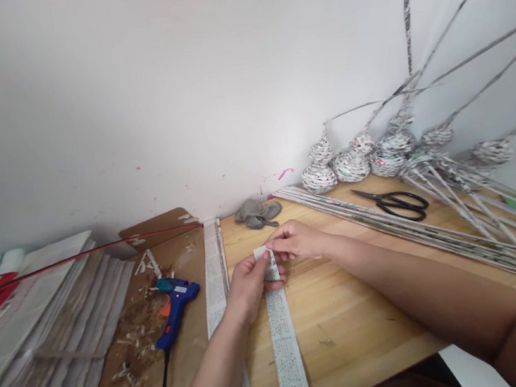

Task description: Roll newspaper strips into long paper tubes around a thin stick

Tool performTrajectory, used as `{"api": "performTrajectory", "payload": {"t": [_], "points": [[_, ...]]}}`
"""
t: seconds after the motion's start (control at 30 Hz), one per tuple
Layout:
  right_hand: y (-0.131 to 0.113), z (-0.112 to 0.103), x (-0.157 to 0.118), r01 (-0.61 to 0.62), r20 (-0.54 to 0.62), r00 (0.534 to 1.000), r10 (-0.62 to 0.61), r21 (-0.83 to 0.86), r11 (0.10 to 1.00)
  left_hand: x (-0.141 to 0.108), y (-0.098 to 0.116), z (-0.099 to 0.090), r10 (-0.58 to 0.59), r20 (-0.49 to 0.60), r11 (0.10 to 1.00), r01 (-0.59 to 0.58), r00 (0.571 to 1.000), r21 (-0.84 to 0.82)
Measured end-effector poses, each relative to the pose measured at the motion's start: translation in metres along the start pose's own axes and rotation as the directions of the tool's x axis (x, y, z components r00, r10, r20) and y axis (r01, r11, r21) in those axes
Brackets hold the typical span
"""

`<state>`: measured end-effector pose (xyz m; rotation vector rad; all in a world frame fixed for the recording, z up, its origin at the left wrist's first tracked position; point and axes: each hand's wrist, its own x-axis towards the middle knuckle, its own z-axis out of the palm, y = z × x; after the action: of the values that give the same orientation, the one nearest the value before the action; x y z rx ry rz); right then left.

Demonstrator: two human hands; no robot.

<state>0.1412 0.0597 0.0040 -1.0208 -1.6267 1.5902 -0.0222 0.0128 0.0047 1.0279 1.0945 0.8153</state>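
Observation:
A long printed newspaper strip [287, 349] runs from my hands down over the front edge of the wooden table. My left hand [251, 281] grips its upper end, thumb on top and fingers beneath. At the strip's top corner my right hand [293, 241] pinches the paper between thumb and fingertips. Left of the strip lies a stack of similar newspaper strips [214, 270]. A crumpled grey cloth [257, 213] rests just beyond my hands.
On stained cardboard [193, 343] lies a blue glue gun [175, 314], with folded newspapers [68, 348] further left. To the right are rolled paper sticks [363, 223], black scissors [396, 201] and several woven paper gourd shapes [320, 175] along the wall.

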Motion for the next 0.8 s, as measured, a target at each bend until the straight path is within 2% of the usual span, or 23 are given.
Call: {"api": "performTrajectory", "payload": {"t": [0.2, 0.4, 0.6, 0.67, 0.8], "points": [[0.004, 0.003, 0.002, -0.055, -0.081, 0.995, 0.064, 0.116, 0.992, -0.001, 0.002, 0.001, -0.020, -0.003, 1.000, 0.020, 1.000, -0.015], [0.006, 0.007, 0.003, -0.053, -0.101, 0.993, 0.065, 0.118, 0.992, -0.002, 0.003, 0.002, -0.022, -0.010, 1.000, 0.023, 1.000, 0.020], [0.002, 0.006, 0.002, -0.070, -0.176, 0.979, 0.098, 0.157, 0.985, -0.002, 0.003, 0.001, -0.024, 0.026, 1.000, 0.024, 0.999, 0.019], [0.000, -0.001, 0.002, -0.084, -0.138, 0.984, 0.111, 0.188, 0.979, -0.001, 0.003, -0.001, -0.032, 0.002, 0.999, 0.032, 0.999, -0.004], [-0.002, -0.013, -0.001, -0.092, 0.065, 0.995, 0.079, 0.216, 0.972, 0.000, 0.003, -0.003, -0.036, -0.029, 0.999, 0.035, 0.999, -0.037]]}}
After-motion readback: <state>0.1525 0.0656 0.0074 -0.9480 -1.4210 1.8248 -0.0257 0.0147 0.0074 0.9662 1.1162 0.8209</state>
